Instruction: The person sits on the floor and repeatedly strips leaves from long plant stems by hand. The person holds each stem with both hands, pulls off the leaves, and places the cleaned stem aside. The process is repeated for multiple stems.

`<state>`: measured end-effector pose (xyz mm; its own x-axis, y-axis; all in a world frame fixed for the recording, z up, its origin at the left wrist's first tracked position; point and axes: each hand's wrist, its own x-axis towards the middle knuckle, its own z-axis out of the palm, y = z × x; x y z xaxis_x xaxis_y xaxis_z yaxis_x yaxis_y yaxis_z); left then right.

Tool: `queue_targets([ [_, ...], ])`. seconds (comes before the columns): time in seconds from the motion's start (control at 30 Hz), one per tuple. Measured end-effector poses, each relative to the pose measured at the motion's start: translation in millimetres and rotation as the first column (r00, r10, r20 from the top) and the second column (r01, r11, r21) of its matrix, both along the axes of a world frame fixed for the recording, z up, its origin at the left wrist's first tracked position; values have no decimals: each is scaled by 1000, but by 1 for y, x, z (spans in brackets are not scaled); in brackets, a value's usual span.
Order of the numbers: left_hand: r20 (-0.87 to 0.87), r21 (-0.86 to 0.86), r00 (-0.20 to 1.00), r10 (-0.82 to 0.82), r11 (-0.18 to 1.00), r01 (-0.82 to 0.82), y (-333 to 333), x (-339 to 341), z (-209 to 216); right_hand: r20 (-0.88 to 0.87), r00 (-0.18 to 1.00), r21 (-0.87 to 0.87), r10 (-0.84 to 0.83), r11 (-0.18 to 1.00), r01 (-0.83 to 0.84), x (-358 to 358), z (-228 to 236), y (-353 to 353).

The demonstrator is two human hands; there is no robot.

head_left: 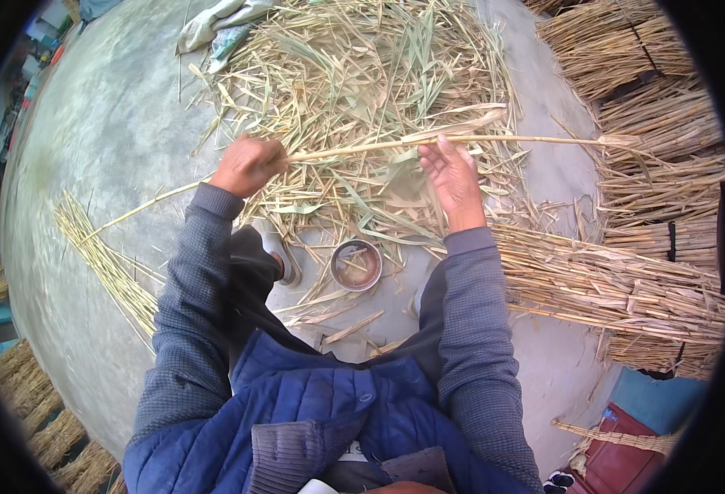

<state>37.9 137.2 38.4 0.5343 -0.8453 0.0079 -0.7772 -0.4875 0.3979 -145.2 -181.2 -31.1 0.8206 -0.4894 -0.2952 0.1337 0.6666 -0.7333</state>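
Observation:
A long, thin dry reed stalk [346,151] stretches across in front of me, its far right end carrying a pale leafy tip. My left hand [250,165] is closed in a fist around it, and the thinner part continues down to the left. Farther right, my right hand [453,179] has its palm partly turned up, with thumb and fingertips at the stalk. A dry leaf [465,125] sticks out along the stalk there. Beneath both hands spreads a heap of stripped leaves and husks [354,78].
Between my feet stands a round metal bowl [372,273] with bits of stalk inside. Stripped stalks [115,267] lie at left, unstripped reeds [593,284] at right. Tied reed bundles [659,123] are stacked at the far right. A cloth sack [218,29] lies beyond the heap.

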Motion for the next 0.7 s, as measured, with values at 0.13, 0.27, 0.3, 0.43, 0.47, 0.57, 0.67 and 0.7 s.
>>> queue_targets([
  [0.13, 56, -15, 997, -51, 999, 52, -34, -5, -18, 5, 1000, -226, -9, 974, 9, 21, 18, 17],
  [0.27, -189, -369, 981, -46, 929, -28, -85, -23, -39, 50, 999, -329, 5, 944, 12, 28, 29, 40],
  [0.3, -362, -335, 932, 3, 933, -133, -91, -25, -41, 39, 999, -348, -20, 937, 33, 28, 31, 41],
  [0.43, -773, -467, 631, -68, 733, -494, -102, -17, -47, 45, 999, -427, -11, 904, 29, 21, 38, 34],
  [0.47, -819, -507, 554, -146, 637, -581, -104, -13, -49, -3, 999, -413, -47, 910, 42, 19, 39, 31],
  [0.57, -681, -487, 728, -75, 790, -374, -101, 4, -55, -50, 994, -414, -99, 908, 70, 12, 38, 24],
  [0.67, -577, -319, 817, 12, 917, -239, -91, 16, -60, -43, 996, -439, -78, 897, 51, 5, 36, 17],
  [0.7, -460, -277, 881, 111, 925, -261, -87, 24, -60, -67, 992, -432, -106, 899, 68, 5, 36, 13],
])
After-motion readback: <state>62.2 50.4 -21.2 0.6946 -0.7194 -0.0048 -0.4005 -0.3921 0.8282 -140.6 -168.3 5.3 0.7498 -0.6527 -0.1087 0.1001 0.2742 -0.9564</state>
